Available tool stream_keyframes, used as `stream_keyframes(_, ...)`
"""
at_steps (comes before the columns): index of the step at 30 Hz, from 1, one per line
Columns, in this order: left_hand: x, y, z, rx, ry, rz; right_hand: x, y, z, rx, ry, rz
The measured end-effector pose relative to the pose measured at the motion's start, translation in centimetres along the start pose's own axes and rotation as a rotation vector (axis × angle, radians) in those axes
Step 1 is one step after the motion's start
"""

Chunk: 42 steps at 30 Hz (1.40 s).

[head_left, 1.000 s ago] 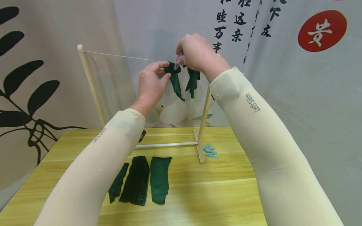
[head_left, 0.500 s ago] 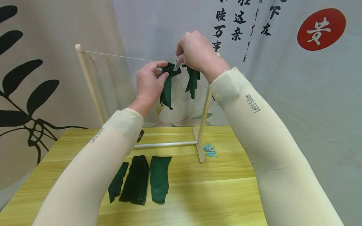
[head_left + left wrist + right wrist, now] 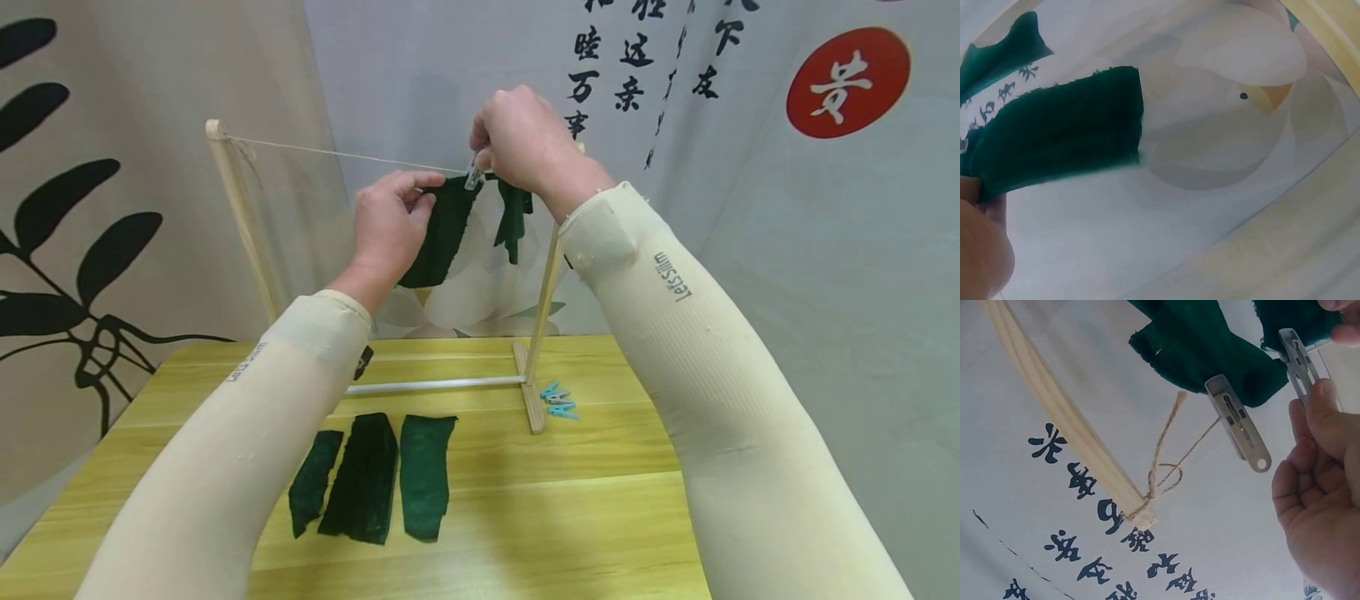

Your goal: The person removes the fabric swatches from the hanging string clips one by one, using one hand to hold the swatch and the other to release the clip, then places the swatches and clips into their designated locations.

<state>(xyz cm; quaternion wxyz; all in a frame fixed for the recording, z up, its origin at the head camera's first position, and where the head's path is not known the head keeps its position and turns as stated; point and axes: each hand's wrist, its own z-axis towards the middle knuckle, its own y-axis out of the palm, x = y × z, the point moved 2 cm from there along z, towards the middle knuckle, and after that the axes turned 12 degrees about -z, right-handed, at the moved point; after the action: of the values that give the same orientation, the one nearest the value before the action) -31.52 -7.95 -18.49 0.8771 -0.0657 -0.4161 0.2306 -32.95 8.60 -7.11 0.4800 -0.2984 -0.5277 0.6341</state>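
A dark green cloth strip (image 3: 444, 235) hangs spread from the string (image 3: 337, 153). My left hand (image 3: 386, 227) pinches its upper left corner between thumb and fingers. At its upper right corner, my right hand (image 3: 525, 140) pinches a grey clothespin (image 3: 1297, 357), whose jaws are on the cloth. In the left wrist view the strip (image 3: 1072, 128) appears as a flat rectangle with frayed edges. Just to the right, a second green strip (image 3: 513, 212) hangs bunched, held to the string by another grey clothespin (image 3: 1237, 422).
A wooden post (image 3: 243, 212) carries the string at left; another post (image 3: 546, 292) stands at right on a foot (image 3: 529, 404). Several green strips lie on the table (image 3: 570, 517), including a wide one (image 3: 360, 483). Blue and grey clothespins (image 3: 558, 400) lie beside the foot.
The held strip has gone from folded and twisted to spread flat. My left hand has moved slightly left and down with its corner. The right hand stays at the clothespin.
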Motion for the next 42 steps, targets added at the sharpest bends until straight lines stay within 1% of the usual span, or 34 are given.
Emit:
stream_keyframes(4, 0.0, -0.2, 0.1, -0.027, 0.018, 0.050, -0.2, -0.1, 0.0, -0.002, 0.006, -0.002)
stream_keyframes(9, -0.1, -0.3, 0.1, -0.063, 0.012, 0.061, -0.4, -0.1, 0.1, -0.001, 0.013, 0.004)
stream_keyframes(16, -0.3, -0.3, -0.1, -0.124, 0.013, 0.097, -0.3, -0.5, 0.0, 0.045, 0.017, 0.021)
stream_keyframes(21, -0.4, -0.2, -0.3, -0.142, -0.004, 0.105, 0.0, -0.8, -0.2, 0.111, 0.032, 0.031)
stream_keyframes(24, -0.5, -0.3, -0.3, -0.149, -0.003, 0.097, 0.2, -0.9, -0.4, 0.168, 0.049, 0.066)
stream_keyframes(27, -0.6, -0.3, -0.3, -0.158, 0.001, 0.090, 0.6, -0.8, -0.7, 0.212, 0.061, 0.125)
stream_keyframes(29, -0.7, -0.4, -0.3, -0.165, 0.000, 0.088, 0.9, -0.7, -1.0, 0.229, 0.060, 0.156)
stream_keyframes(33, -0.7, -0.4, -0.4, -0.175, -0.014, 0.088, 1.3, -0.5, -1.5, 0.261, 0.042, 0.180)
stream_keyframes(36, -0.7, -0.5, -0.4, -0.183, -0.025, 0.086, 1.6, -0.5, -1.9, 0.322, 0.030, 0.189)
stream_keyframes(39, -0.6, -0.6, -0.6, -0.194, -0.035, 0.081, 2.0, -0.5, -2.4, 0.397, 0.027, 0.225)
stream_keyframes(42, -0.6, -0.9, -0.9, -0.204, -0.048, 0.077, 2.6, -0.2, -3.0, 0.440, 0.023, 0.311)
